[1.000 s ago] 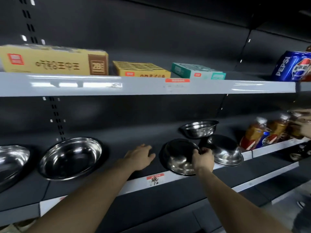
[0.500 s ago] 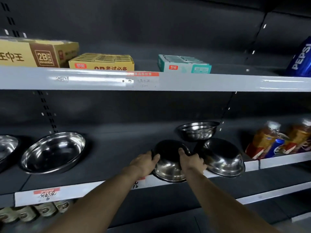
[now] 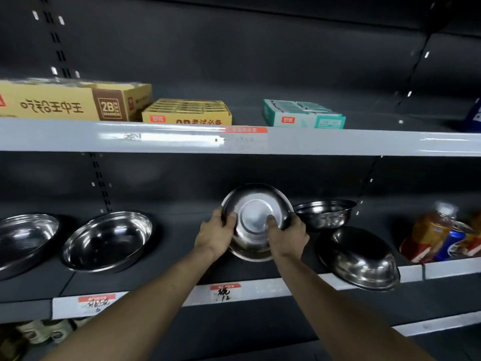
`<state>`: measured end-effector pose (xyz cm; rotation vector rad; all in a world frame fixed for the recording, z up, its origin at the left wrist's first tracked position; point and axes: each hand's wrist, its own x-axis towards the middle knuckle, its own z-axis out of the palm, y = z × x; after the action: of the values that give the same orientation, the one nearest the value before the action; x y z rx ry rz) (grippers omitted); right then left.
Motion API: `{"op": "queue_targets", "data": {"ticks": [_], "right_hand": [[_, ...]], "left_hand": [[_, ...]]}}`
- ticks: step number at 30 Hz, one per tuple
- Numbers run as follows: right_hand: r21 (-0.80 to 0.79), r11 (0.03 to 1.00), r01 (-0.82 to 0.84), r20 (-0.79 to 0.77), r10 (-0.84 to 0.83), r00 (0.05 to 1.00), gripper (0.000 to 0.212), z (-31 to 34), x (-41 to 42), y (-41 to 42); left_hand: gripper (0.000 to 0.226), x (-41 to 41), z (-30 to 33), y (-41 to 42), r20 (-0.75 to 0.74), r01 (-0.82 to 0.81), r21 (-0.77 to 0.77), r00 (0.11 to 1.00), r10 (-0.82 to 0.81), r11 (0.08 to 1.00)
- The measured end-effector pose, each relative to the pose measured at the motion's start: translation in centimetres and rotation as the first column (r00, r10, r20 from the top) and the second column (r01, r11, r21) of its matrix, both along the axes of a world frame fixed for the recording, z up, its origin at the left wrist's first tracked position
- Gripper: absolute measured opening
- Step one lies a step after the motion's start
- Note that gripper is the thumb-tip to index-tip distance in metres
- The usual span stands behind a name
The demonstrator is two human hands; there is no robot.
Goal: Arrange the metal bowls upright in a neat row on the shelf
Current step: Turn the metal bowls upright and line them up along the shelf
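Observation:
Both my hands hold one metal bowl (image 3: 256, 204) tilted on edge above the dark shelf (image 3: 182, 259), its base facing me. My left hand (image 3: 216, 233) grips its left rim and my right hand (image 3: 286, 235) grips its right side, thumb on the base. Two bowls stand upright to the left: one (image 3: 108, 241) near the middle-left and one (image 3: 23, 241) at the frame's left edge. A small upright bowl (image 3: 324, 212) sits at the back right. An upside-down bowl (image 3: 358, 259) lies at the shelf's front right, overhanging the edge.
Drink bottles and cans (image 3: 442, 235) crowd the shelf's right end. The upper shelf (image 3: 312, 142) carries yellow boxes (image 3: 78, 105) and a teal box (image 3: 303, 114). Price tags (image 3: 225, 291) line the front rail. More goods (image 3: 39, 332) sit on a lower shelf.
My left hand came across to the bowl and both hands lifted it off the shelf, tipping it so its base faces me. The camera view shifted right, then left.

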<state>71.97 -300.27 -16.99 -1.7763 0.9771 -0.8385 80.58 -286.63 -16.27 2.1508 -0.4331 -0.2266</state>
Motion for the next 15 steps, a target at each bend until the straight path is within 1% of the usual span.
{"op": "queue_targets", "data": {"ticks": [2,3,5,6,7,9,11,12,13,15], "right_hand": [[0.020,0.998,-0.051,0.128,0.048,0.991,0.050,0.2,0.5,1.2],[0.070,0.995,-0.077,0.205,0.061,0.977,0.047,0.3,0.7,1.8],[0.198,0.976,-0.093,0.338,0.021,0.941,0.040,0.6,0.9,2.6],[0.260,0.962,-0.077,0.368,-0.025,0.929,0.035,0.7,1.0,2.9],[0.323,0.945,-0.059,0.376,-0.071,0.924,0.032,0.8,1.1,3.1],[0.447,0.894,-0.035,0.369,-0.148,0.918,0.032,0.9,1.4,3.1],[0.513,0.858,-0.029,0.341,-0.172,0.924,0.033,0.7,1.7,2.7],[0.530,0.848,-0.032,0.329,-0.171,0.929,0.033,0.5,1.8,2.5],[0.542,0.840,-0.029,0.313,-0.170,0.934,0.032,0.4,1.9,2.3],[0.553,0.833,-0.022,0.275,-0.157,0.949,0.033,0.1,1.9,2.2]], "left_hand": [[0.057,0.9,0.3,1.1,-0.029,-0.013,-0.066,1.000,0.011,0.998],[0.057,1.3,0.4,1.5,-0.050,-0.025,-0.110,0.999,0.020,0.994],[0.058,1.7,0.4,2.0,-0.113,-0.067,-0.203,0.993,0.045,0.977],[0.059,1.9,0.4,2.3,-0.157,-0.099,-0.252,0.986,0.060,0.963],[0.060,2.1,0.4,2.5,-0.204,-0.137,-0.299,0.976,0.077,0.944],[0.067,2.3,0.5,3.0,-0.291,-0.201,-0.379,0.952,0.090,0.903],[0.072,2.4,0.5,3.4,-0.318,-0.217,-0.392,0.944,0.090,0.894],[0.069,2.3,0.4,3.6,-0.309,-0.214,-0.379,0.946,0.095,0.900],[0.061,2.1,0.3,3.8,-0.297,-0.207,-0.364,0.950,0.098,0.908],[0.038,1.8,0.1,4.3,-0.265,-0.172,-0.341,0.961,0.081,0.924]]}}
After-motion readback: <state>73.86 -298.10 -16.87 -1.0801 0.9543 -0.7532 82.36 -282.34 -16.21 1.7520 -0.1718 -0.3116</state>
